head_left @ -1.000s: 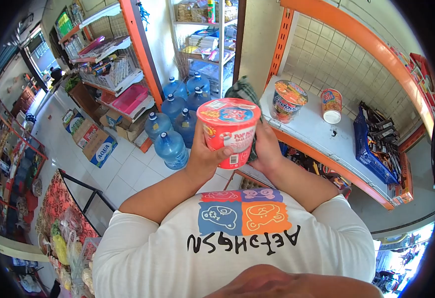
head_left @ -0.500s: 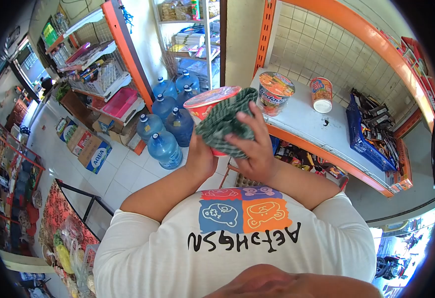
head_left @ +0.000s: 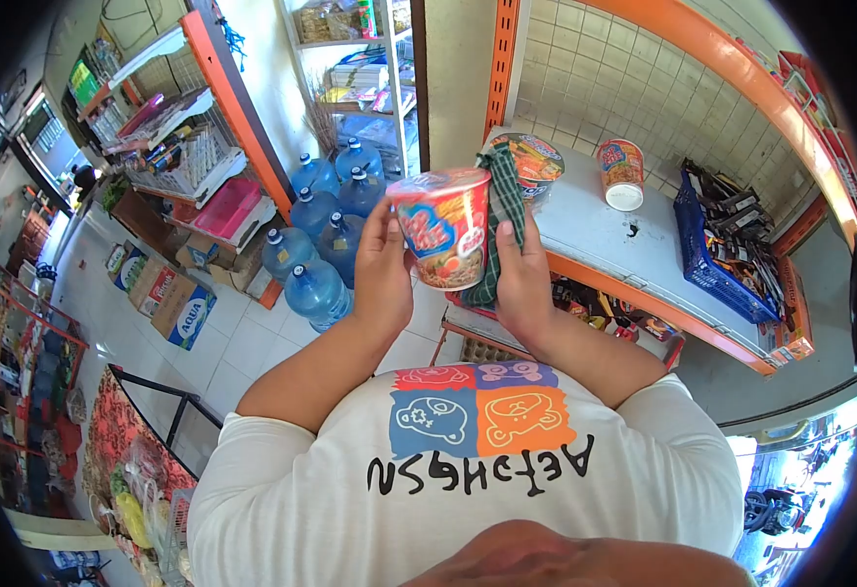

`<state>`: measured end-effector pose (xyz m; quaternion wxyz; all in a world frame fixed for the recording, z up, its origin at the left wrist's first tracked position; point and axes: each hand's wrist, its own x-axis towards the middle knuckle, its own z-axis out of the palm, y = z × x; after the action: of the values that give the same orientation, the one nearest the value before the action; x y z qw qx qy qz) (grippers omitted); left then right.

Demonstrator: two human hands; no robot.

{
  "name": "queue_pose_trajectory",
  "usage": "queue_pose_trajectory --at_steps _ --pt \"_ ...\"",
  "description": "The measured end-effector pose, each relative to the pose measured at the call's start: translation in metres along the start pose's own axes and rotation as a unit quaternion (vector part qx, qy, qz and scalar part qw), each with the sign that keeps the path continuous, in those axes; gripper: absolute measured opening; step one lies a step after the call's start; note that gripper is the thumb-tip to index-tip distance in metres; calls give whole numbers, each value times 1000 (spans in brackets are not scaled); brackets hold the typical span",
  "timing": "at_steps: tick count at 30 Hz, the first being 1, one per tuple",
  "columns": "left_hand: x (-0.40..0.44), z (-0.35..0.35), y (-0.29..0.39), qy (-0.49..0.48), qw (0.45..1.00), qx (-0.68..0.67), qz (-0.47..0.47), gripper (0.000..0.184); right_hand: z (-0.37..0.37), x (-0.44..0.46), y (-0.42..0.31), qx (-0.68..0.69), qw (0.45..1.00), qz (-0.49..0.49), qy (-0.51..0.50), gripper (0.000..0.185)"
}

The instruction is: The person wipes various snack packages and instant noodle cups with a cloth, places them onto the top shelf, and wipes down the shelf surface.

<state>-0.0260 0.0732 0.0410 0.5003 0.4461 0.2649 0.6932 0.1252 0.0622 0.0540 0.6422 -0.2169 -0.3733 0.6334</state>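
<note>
Shelf (head_left: 639, 256): beyond our right hand (head_left: 524, 289), white, orange-edged.
Red cup (head_left: 445, 235): between our hands, slightly tilted.
Left hand (head_left: 384, 264): grip clamped on the cup's side.
Right hand: grip on green cloth (head_left: 509, 201), against the cup.
Handling: probably light, smooth, thin-walled, dentable; we'd hold it gently below the rim.

- The head view looks forward and steeply down from the person's own head.
- It takes in a wide, round field with dark corners.
- The shirt (head_left: 468, 499) is near, below the left hand (head_left: 385, 269) and right hand (head_left: 523, 279); the floor (head_left: 243, 338) lies farther.
</note>
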Motion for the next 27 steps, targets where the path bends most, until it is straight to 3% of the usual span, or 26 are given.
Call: queue_pose_trajectory --at_steps 1,2,3,6,8,10,11,12,14,15,16,17,18,19,20,21,22,23,24,26,27 --pt "-1 -2 1 -16 998 -50 -34 49 -4 1 -6 -262 949 -171 -26 37" --pt "-4 -2 1 -32 992 -100 -68 48 -6 2 -10 -499 803 -324 -48 39" --pt "-8 3 6 -18 981 -158 -107 55 2 -4 -17 -512 767 -377 -84 42" --pt "-8 8 9 -50 972 -216 -83 67 7 -8 -19 -497 731 -434 -173 47" --pt "-2 6 12 -61 974 -190 -107 75 6 -6 -17 -512 710 -448 -185 50" --pt "1 5 15 -39 948 -237 -207 76 5 -6 -20 -580 575 -492 -299 44" --pt "0 -3 9 -69 931 -289 -213 76 2 -7 -16 -583 572 -491 -302 41" --pt "-3 -2 7 -69 931 -288 -213 76 2 -7 -16 -583 573 -491 -302 41" --pt "-11 2 0 -89 982 -137 -91 85 1 -8 -17 -542 669 -461 -214 38" --pt "-11 0 0 -118 977 -161 -73 76 1 -9 -17 -542 670 -460 -214 38" --pt "-12 0 0 -118 977 -161 -73 76 2 -10 -17 -494 760 -393 -154 33" --pt "-14 0 1 -118 989 -79 -35 83 3 -10 -17 -436 837 -318 -92 30" --pt "-14 1 4 -116 993 4 3 91 4 -7 -15 -436 837 -318 -92 30" --pt "-13 -1 5 -129 991 -5 -20 108 6 -2 -12 -250 950 -173 -76 32" --pt "-12 0 7 -129 991 -5 -20 108 6 3 -10 -46 997 -16 -55 36" --pt "-12 3 12 -143 988 26 53 107 4 6 -10 15 996 76 -35 35" --pt "-12 4 14 -156 978 56 124 107 0 8 -10 15 996 77 -34 35" --pt "-8 -6 12 -154 964 162 145 109 -5 11 -8 30 987 148 -50 35" --pt "-7 -7 17 -154 964 161 144 109 -11 12 -5 46 973 217 -66 35" --pt "-4 -5 26 -190 882 323 285 107 -17 12 -1 62 965 236 -96 37" --pt "-6 -2 30 -203 861 347 310 114 -14 10 -4 181 927 301 -135 38"
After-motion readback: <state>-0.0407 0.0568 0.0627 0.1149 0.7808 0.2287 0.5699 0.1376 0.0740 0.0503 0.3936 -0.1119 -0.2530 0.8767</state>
